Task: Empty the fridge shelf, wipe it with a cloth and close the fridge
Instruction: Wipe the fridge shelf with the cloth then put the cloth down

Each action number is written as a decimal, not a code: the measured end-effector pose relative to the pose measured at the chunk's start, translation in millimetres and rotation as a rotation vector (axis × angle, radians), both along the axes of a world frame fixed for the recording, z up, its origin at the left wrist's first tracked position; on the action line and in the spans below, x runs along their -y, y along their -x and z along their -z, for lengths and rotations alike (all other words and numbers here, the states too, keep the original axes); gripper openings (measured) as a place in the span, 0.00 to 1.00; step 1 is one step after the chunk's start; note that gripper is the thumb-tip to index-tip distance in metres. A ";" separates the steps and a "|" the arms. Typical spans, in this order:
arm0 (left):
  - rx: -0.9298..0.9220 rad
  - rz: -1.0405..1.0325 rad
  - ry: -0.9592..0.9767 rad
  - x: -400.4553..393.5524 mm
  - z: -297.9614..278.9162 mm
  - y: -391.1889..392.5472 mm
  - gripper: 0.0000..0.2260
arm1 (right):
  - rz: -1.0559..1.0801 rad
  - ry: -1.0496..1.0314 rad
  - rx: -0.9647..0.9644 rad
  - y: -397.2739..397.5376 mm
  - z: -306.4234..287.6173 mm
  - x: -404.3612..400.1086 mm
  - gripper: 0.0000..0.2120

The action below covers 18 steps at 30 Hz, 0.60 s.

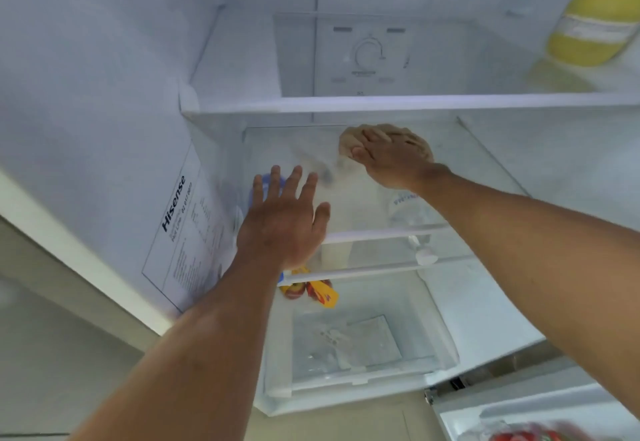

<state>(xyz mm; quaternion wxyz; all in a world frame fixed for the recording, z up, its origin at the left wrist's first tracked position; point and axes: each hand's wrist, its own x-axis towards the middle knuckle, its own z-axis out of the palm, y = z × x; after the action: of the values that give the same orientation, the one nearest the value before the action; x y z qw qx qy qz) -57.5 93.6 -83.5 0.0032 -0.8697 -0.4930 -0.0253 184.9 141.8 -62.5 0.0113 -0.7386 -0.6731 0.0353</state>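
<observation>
The open fridge fills the head view. Its middle glass shelf (460, 177) carries nothing but a beige cloth (349, 137), lying towards the back. My right hand (388, 160) presses flat on that cloth, fingers spread over it. My left hand (282, 219) hovers open with fingers apart over the shelf's front left edge, holding nothing. Through the glass, on the shelf below, a bottle with a blue cap (268, 186) and a clear water bottle (405, 207) show blurred.
On the upper shelf (398, 101) at the far right stands a yellow bottle (588, 30). Red and yellow packets (311, 290) lie lower down, above a clear crisper drawer (360, 350). The door shelf at bottom right holds red items (519, 435). The left fridge wall (104, 111) is close.
</observation>
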 end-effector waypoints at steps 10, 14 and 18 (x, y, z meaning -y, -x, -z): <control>0.048 -0.121 -0.066 21.9 3.8 1.4 0.36 | -0.255 -0.019 -0.032 15.8 -3.8 -13.0 0.26; 0.135 -0.159 -0.137 41.1 14.1 12.6 0.31 | -0.128 0.009 0.085 47.6 -13.9 -45.6 0.27; 0.120 -0.151 -0.133 39.2 14.5 14.2 0.32 | -0.315 0.011 -0.071 73.6 6.0 -22.4 0.28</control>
<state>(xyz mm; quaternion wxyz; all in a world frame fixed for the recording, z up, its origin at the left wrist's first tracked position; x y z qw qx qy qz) -71.7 54.4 -98.0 0.0334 -0.8247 -0.5538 -0.1099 111.3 164.2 -68.5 0.0253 -0.6222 -0.7796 0.0664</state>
